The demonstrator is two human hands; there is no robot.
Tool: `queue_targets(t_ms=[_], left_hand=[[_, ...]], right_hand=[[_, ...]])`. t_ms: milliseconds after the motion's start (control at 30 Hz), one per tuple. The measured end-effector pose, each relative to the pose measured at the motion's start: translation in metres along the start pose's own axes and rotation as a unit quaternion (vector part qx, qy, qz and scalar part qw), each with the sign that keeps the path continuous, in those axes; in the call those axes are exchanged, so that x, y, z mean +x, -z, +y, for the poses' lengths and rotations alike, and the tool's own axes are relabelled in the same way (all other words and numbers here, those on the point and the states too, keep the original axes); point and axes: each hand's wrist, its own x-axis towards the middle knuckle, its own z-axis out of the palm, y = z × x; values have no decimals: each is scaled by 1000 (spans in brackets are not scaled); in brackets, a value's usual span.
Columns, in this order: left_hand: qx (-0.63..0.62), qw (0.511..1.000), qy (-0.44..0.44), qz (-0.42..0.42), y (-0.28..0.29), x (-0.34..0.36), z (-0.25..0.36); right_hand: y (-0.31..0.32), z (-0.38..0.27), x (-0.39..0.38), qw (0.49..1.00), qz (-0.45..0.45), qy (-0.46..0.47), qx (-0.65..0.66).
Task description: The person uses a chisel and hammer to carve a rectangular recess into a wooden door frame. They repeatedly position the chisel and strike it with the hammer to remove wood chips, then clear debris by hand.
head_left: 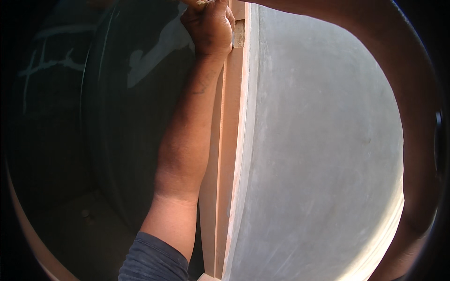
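Note:
My left hand (209, 29) is raised at the top, its fingers curled into a fist against a wooden door or window frame (228, 122). A small pale tan piece shows at the top of the fist, but most of what it grips is hidden. Just right of the fist, a rectangular notch (239, 33) with rough brown wood inside is cut into the frame. A thin grey edge shows between the hand and the notch. My right arm (375, 21) arches down the right side and across the top; its hand lies beyond the upper edge.
A smooth grey plastered wall (323, 140) borders the frame on the right. On the left is a dark, glossy pane (126, 140) with pale reflections. A light wooden edge (35, 239) curves along the lower left.

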Motion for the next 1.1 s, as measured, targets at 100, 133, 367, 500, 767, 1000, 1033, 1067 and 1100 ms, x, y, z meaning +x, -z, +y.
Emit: queue_targets(t_ms=[100,133,367,500,767,1000,1033,1067,1100], left_hand=[[0,1000,2,2,0,-1,0],[-1,1000,2,3,-1,-2,0],[-5,988,17,156,-9,0,3],[-35,992,15,124,-12,3,11],[-54,997,11,45,-46,20,6],[35,997,-8,71,-49,36,18],[19,997,2,75,-49,36,12],[3,997,12,78,-51,37,5],[-4,997,17,80,-47,38,5]], right_hand=[[3,1,-2,1000,0,2,-1],[4,4,-3,1000,1,3,-2],[13,12,-8,1000,2,-1,4],[19,21,-14,1000,4,-6,18],[36,52,-58,998,-3,-56,38],[19,74,-101,992,20,-94,87],[17,77,-108,991,19,-103,88],[15,75,-115,990,19,-109,89],[11,76,-119,989,21,-112,97]])
